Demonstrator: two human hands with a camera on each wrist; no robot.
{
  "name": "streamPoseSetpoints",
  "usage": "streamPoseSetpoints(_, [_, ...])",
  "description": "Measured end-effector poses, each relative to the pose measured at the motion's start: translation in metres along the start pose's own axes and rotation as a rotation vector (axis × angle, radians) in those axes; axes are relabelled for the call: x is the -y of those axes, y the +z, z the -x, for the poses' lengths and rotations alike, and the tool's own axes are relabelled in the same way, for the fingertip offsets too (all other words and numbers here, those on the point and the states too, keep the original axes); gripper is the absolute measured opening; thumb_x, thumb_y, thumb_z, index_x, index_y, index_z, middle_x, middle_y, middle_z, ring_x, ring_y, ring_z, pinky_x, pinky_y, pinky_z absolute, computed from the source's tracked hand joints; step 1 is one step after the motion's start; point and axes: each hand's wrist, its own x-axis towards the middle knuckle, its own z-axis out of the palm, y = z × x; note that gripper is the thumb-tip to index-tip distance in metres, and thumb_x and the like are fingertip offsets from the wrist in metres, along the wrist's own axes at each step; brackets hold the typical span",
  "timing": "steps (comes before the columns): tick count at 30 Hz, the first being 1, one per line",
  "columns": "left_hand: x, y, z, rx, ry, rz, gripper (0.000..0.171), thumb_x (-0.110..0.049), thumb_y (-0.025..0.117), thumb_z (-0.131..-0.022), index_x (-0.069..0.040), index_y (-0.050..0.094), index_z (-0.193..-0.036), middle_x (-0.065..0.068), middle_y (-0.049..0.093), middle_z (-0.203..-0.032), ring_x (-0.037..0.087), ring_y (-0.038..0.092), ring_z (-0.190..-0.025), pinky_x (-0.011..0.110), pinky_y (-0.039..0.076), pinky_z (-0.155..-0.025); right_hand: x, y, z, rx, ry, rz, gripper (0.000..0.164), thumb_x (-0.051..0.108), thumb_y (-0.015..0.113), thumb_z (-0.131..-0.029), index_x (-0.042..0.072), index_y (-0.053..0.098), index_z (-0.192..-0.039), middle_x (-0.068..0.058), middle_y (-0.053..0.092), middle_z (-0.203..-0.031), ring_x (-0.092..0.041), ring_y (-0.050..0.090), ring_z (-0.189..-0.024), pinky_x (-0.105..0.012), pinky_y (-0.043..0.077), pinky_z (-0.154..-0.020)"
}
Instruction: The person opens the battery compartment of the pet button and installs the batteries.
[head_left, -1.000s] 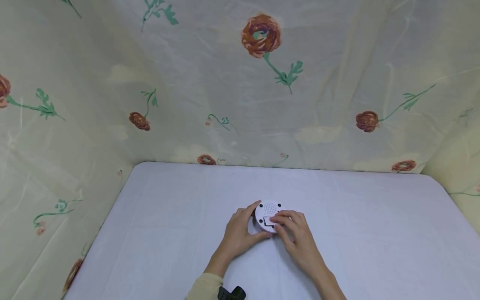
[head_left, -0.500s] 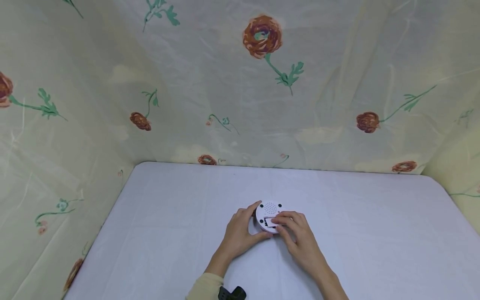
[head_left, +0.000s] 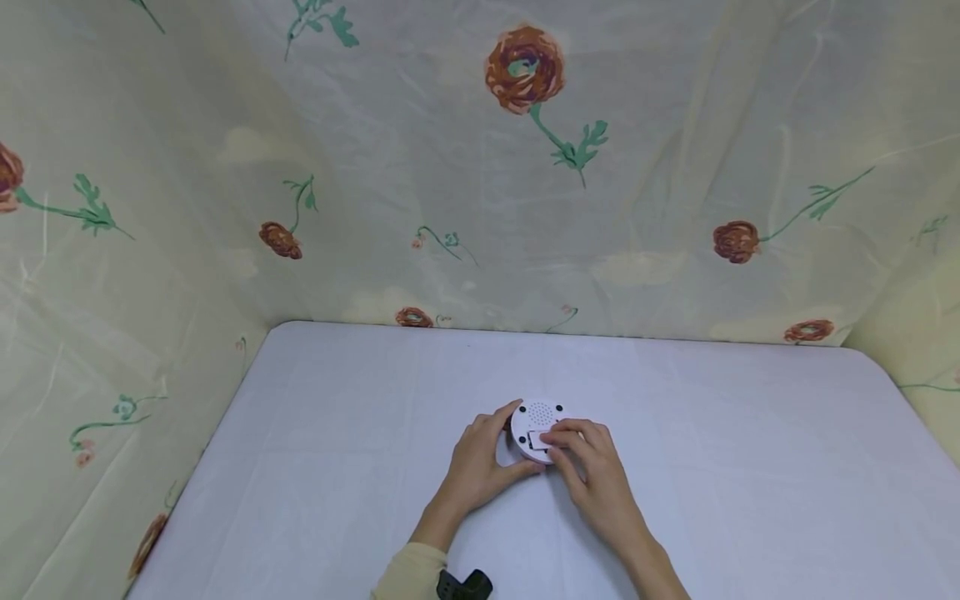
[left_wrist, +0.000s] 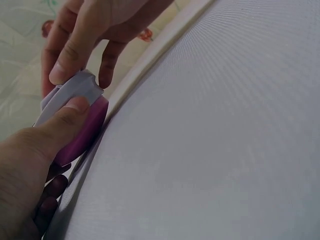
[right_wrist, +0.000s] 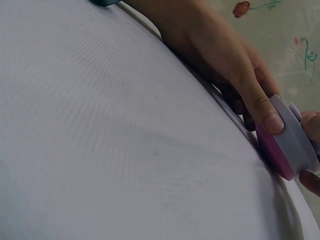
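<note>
A round white device [head_left: 540, 413] with speaker holes and black feet lies with that face up at the table's middle. From the side, the left wrist view shows its pale rim [left_wrist: 82, 90] above a magenta lower part [left_wrist: 92, 125]. My left hand [head_left: 476, 467] grips the rim from the left, thumb at the near side and fingers at the far side. The right hand [head_left: 603, 471] pinches a small white rectangular battery cover [head_left: 537, 440] on the face. In the right wrist view that cover [right_wrist: 295, 111] stands slightly raised. Fingertips hide its right part.
A white-covered table [head_left: 337, 400] extends around both hands. Behind and beside it hangs a pale floral cloth [head_left: 390, 167]. A dark strapped-on unit [head_left: 465, 586] sits at the left wrist, below a beige sleeve [head_left: 411, 573].
Both hands and the round device stay almost in place. Half a second ago the battery cover sat slightly farther right, with more dark recess showing at its left edge; now it is slightly back left.
</note>
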Motion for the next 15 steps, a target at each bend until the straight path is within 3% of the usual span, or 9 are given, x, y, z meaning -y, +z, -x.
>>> streamPoseSetpoints(8, [0.0008, -0.0002, 0.0003, -0.016, 0.005, -0.005, 0.087, -0.058, 0.074, -0.070, -0.027, 0.038, -0.144, 0.000, 0.059, -0.126, 0.018, 0.055, -0.106, 0.036, 0.046, -0.084, -0.0025, 0.0047, 0.0013, -0.038, -0.012, -0.030, 0.020, 0.002, 0.070, -0.081, 0.011, 0.070, -0.099, -0.005, 0.061, -0.111, -0.020, 0.047, -0.110, -0.015, 0.028, -0.101])
streamPoseSetpoints(15, [-0.0010, 0.0009, -0.0008, -0.020, -0.003, -0.007, 0.087, -0.060, 0.072, -0.071, -0.025, 0.040, -0.143, 0.002, 0.060, -0.125, 0.019, 0.055, -0.106, 0.036, 0.047, -0.083, -0.0011, 0.0072, 0.0025, -0.087, -0.001, 0.018, 0.017, 0.006, 0.068, -0.084, 0.012, 0.070, -0.099, -0.003, 0.062, -0.109, -0.019, 0.050, -0.106, -0.020, 0.033, -0.098])
